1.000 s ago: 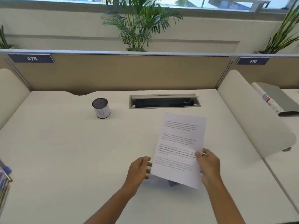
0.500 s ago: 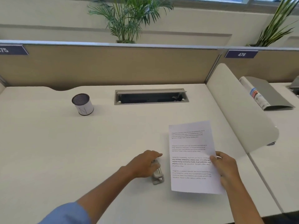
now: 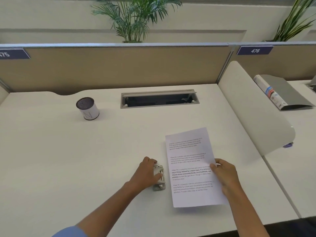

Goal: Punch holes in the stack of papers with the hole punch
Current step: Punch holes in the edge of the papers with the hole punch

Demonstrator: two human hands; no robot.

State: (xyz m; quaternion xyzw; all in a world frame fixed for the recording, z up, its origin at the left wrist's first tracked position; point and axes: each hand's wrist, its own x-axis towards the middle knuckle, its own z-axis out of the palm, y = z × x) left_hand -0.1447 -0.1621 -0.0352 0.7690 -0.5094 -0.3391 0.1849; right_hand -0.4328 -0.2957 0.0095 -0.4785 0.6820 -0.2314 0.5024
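Observation:
A white stack of papers [image 3: 189, 161] with printed text is held just above the desk, right of centre. My right hand [image 3: 224, 173] pinches its right edge, thumb on top. A small metal hole punch [image 3: 159, 177] lies on the desk just left of the paper's left edge. My left hand [image 3: 147, 173] rests on the punch from the left, fingers curled over its handle. A narrow gap separates the punch from the papers.
A white cylindrical pen cup [image 3: 87, 108] stands at the back left of the white desk [image 3: 68, 159]. An open cable tray [image 3: 159, 99] is set in the desk at the back. A curved divider [image 3: 253, 106] bounds the right side; a grey binder [image 3: 280, 93] lies beyond it.
My left hand let go of the papers and went down onto the hole punch. My right hand carried the papers to the right, uncovering the punch.

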